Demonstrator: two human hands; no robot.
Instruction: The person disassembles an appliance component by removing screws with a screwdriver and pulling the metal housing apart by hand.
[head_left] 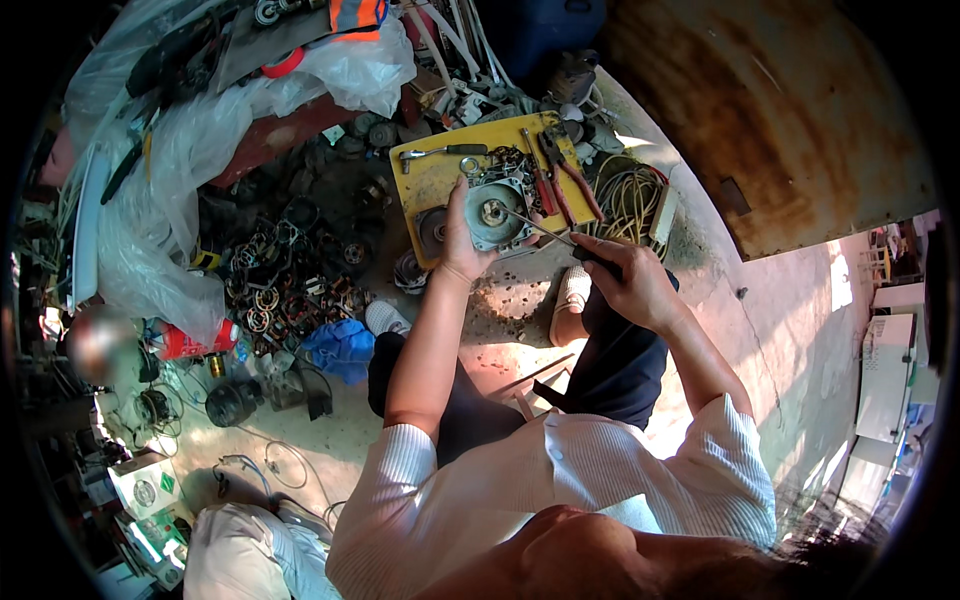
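My left hand [467, 236] grips a square grey metal end cover [484, 228] by its left side, with the round recess facing up. In my right hand [632, 283] is a screwdriver [545, 231], its thin shaft slanting left so the tip reaches the hub in the middle of the cover. Whether the tip touches the hub is too small to tell. Beneath the cover lies a yellow board [412, 185]. A ratchet wrench [440, 152], a metal ring [470, 167], small loose parts [512, 165] and red-handled pliers [572, 178] rest on it.
Coiled yellow-green cable [630, 200] lies right of the board. Left of it are piled copper coils and motor parts [275, 275], a blue cloth [340, 348] and plastic sheeting [190, 215]. A rusty panel [770, 110] stands at the upper right. Another person's light trousers [235, 550] show lower left.
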